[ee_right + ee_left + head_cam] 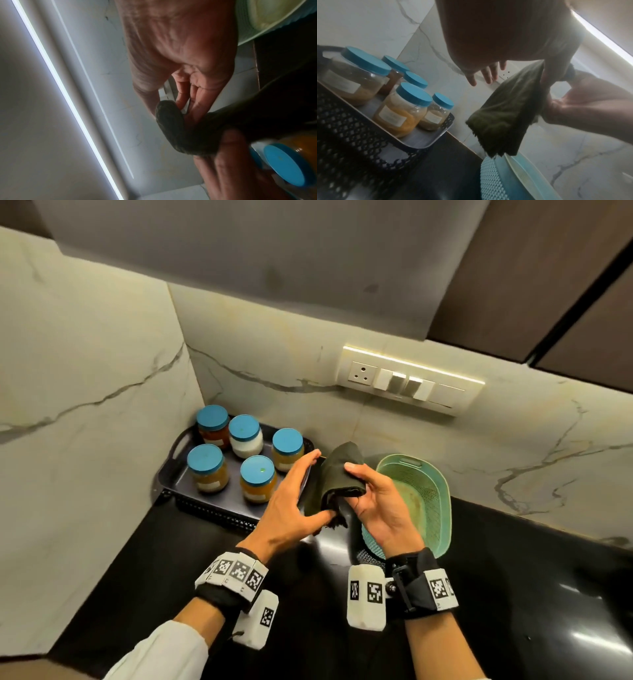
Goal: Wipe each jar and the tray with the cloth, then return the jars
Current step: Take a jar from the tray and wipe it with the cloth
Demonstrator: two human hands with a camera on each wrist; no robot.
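Standing in the corner on the dark tray are five blue-lidded jars, two nearer me and three behind, all upright. Sitting just right of the tray is a mint-green perforated basket, tilted against the wall, and my hands are partly blocking my sight of its near end. Stretching under everything is a glossy black counter, with veined pale marble walls meeting at the corner and a switch plate glowing on the back wall. I am holding the dark green cloth between the tray and the basket, above the counter. My right hand is gripping it, thumb over the top fold, fingers curled underneath. My left hand is lying flat-fingered against the cloth's left side, fingers straight, thumb touching its lower edge.
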